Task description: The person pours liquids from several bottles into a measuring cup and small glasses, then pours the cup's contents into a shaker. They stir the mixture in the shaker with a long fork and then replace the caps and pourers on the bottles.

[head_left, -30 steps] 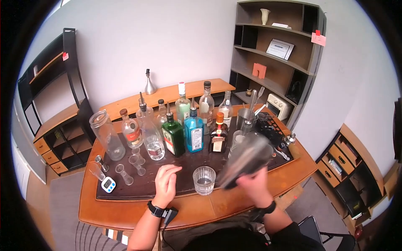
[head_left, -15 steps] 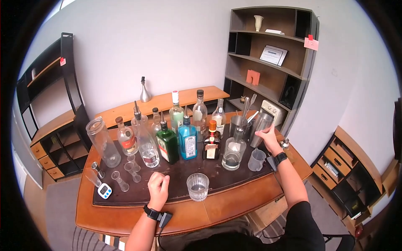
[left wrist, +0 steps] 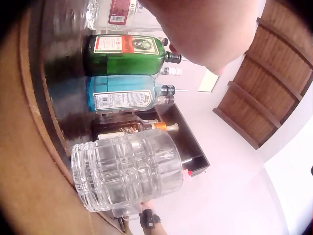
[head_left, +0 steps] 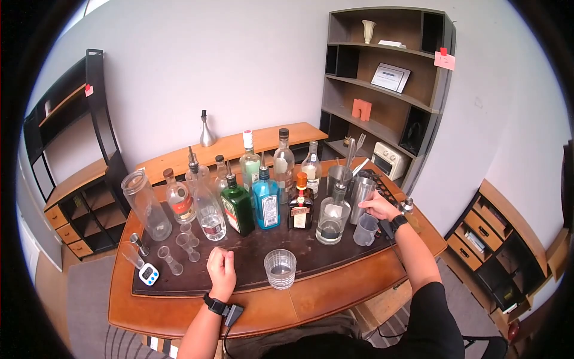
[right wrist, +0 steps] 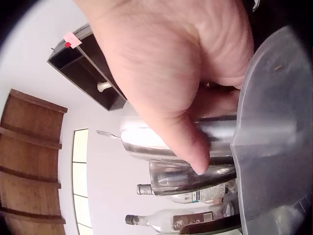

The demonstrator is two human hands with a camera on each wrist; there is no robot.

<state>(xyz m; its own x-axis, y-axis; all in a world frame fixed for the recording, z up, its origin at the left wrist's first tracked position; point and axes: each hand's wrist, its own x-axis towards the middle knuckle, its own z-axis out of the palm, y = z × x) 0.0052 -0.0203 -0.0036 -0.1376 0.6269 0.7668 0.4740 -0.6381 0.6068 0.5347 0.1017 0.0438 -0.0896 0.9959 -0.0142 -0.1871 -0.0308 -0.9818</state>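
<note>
My right hand (head_left: 376, 206) grips a metal shaker tin (head_left: 361, 196) standing upright at the table's right side. In the right wrist view the thumb (right wrist: 193, 152) lies along the shaker tin's (right wrist: 142, 139) wall; the far fingers are hidden. A clear plastic measuring jug (head_left: 365, 230) stands just in front of it. My left hand (head_left: 222, 269) is idle above the front edge, its fingers loosely curled and holding nothing. To its right sits a cut-glass tumbler (head_left: 280, 269) with clear liquid in it, large in the left wrist view as the same tumbler (left wrist: 124, 171).
Behind the tumbler stand several bottles, among them a green one (head_left: 238, 209), a blue one (head_left: 265, 200) and a clear one (head_left: 332, 221). Small glass measures (head_left: 171, 261), a timer (head_left: 149, 274) and a tall glass jar (head_left: 146, 206) are at the left. Another metal tin (head_left: 339, 179) holds bar tools.
My right hand has carried the shaker tin from beside the tumbler to the right back of the table and lowered it upright. My left hand's fingers have curled in.
</note>
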